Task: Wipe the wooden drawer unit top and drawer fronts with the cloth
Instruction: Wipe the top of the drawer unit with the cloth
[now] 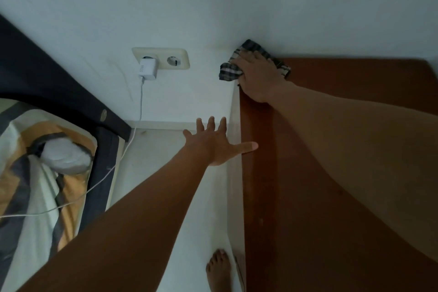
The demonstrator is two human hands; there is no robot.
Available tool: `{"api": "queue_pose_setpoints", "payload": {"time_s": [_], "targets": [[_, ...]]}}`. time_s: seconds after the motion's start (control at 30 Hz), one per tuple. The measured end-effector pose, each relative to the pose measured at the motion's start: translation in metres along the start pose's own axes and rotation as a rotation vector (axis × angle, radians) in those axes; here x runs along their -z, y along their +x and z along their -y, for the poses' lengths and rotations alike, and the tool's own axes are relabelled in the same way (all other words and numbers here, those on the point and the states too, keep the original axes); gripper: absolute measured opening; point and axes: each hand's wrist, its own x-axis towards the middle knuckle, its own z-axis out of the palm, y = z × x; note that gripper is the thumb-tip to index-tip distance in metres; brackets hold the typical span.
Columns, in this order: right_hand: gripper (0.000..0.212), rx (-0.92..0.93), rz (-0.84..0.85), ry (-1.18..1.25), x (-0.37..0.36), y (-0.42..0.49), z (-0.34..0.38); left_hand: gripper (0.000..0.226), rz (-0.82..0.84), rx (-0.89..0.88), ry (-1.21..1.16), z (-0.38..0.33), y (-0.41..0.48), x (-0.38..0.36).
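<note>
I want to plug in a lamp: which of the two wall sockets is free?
The right socket, the one nearer the wooden unit. It is empty, while the left one holds the white charger with its cable hanging down.

Checked cloth [228,71]: dark and cream, crumpled, pressed flat beneath the right hand [257,78]. Drawer unit top [355,73]: reddish-brown wood, underneath both.
</note>
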Motion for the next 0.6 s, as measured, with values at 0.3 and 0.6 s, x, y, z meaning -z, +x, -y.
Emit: {"api": "queue_pose_setpoints", "payload": {"time_s": [0.3,0.6], "targets": [[0.051,0.138,0.058,0.063,0.000,-0.053,0.002,0.115,0.021,0.064,-0.014,-0.008,-0.010,0.000],[0.052,0.094,0.010,0.307,-0.018,-0.149,0.019,0.103,-0.079,0.167,0.070,-0.024,-0.022,-0.007]]}}
